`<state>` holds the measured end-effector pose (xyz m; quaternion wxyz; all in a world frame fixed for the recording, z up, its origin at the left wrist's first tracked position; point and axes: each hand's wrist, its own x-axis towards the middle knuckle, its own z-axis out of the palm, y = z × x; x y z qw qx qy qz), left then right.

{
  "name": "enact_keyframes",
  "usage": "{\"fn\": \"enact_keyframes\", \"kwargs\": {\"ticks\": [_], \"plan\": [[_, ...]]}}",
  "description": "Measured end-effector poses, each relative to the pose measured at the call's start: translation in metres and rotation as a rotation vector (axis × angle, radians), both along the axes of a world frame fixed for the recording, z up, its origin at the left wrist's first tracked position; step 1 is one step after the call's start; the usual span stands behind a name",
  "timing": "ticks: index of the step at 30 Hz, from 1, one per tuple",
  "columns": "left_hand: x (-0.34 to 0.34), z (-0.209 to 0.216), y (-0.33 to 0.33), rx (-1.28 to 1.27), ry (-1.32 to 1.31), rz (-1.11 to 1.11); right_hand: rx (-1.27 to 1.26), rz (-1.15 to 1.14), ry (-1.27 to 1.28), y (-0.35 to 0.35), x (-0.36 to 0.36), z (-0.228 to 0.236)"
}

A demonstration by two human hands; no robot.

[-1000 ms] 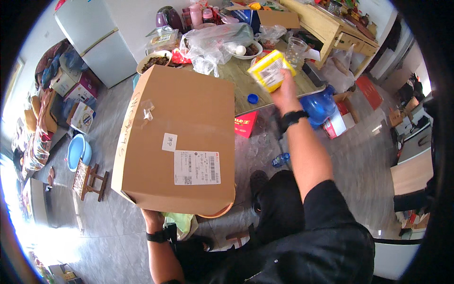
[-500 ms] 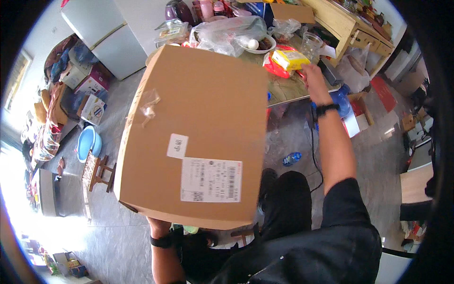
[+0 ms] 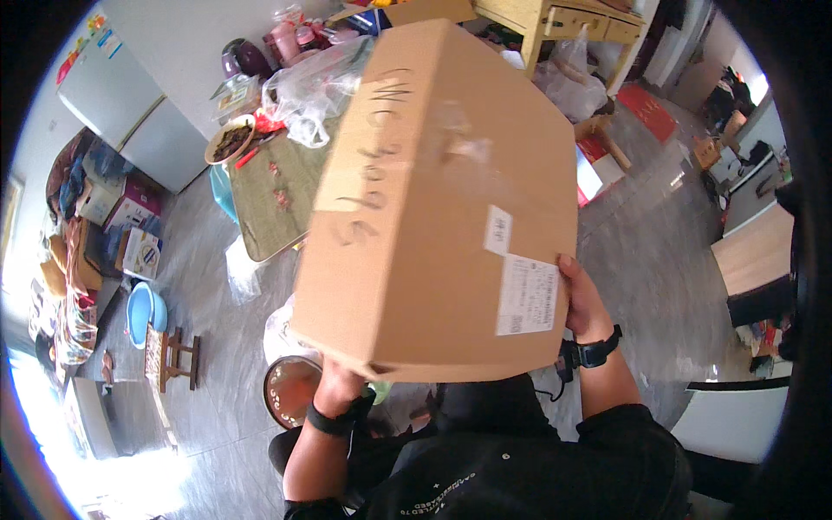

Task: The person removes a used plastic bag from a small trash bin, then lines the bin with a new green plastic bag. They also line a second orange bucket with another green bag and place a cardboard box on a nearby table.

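- Two bare hands have the brown cardboard box (image 3: 494, 191) between them, and from my remote seat I see it tilted above the lap, hiding part of the table behind.
- The left hand (image 3: 341, 380) holds the box at its near left bottom corner; the fingers are hidden underneath, so I cannot tell how far they spread.
- The right hand (image 3: 582, 299) holds the right edge, its thumb laid along the cardboard just beside the white shipping label (image 3: 527, 299); I cannot make out the other fingers.
- A small white sticker (image 3: 498, 229) sits above that label, and I see crumpled clear tape (image 3: 464, 149) farther up the same face.
- Dark handwriting (image 3: 373, 156) runs along the left panel.
- Each wrist I watch wears a black band.
- Left of the box I find the table (image 3: 282, 195), with a bowl (image 3: 212, 156) of dark food on its edge and a clear plastic bag (image 3: 299, 104) near it.
- Near the left forearm I note a round brown basin (image 3: 270, 394).
- Well apart, at left, my view takes in a blue basin (image 3: 159, 310) beside a wooden stool (image 3: 178, 357), and a pale refrigerator (image 3: 121, 100) beyond.
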<state>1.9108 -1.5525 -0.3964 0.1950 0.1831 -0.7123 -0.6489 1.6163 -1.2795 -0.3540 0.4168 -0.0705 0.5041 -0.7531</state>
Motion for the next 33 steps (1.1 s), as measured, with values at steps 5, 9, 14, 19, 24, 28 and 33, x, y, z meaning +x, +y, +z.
{"fn": "enact_keyframes", "kwargs": {"ticks": [5, 9, 14, 19, 24, 28, 33], "plan": [[-0.078, 0.057, 0.036, -0.070, 0.045, -0.246, -0.093, -0.280, -0.130, 0.070, -0.007, -0.037], [-0.093, 0.066, 0.034, -0.119, -0.188, -0.185, -0.234, -0.428, 0.007, 0.110, -0.024, -0.082], [-0.069, 0.044, 0.002, 0.095, -0.191, -0.049, -0.173, -0.767, -0.085, 0.156, -0.076, -0.178], [-0.038, 0.030, -0.024, 0.129, -0.390, 0.240, 0.003, -0.998, -0.130, 0.160, -0.117, -0.288], [-0.039, 0.026, -0.037, 0.093, -0.435, 0.252, 0.165, -1.045, -0.077, 0.135, -0.160, -0.361], [-0.042, 0.030, -0.040, 0.007, -0.507, 0.280, 0.336, -1.017, -0.123, 0.123, -0.191, -0.390], [-0.033, 0.041, -0.042, -0.024, -0.559, 0.332, 0.441, -0.960, -0.158, 0.138, -0.219, -0.423]]}}
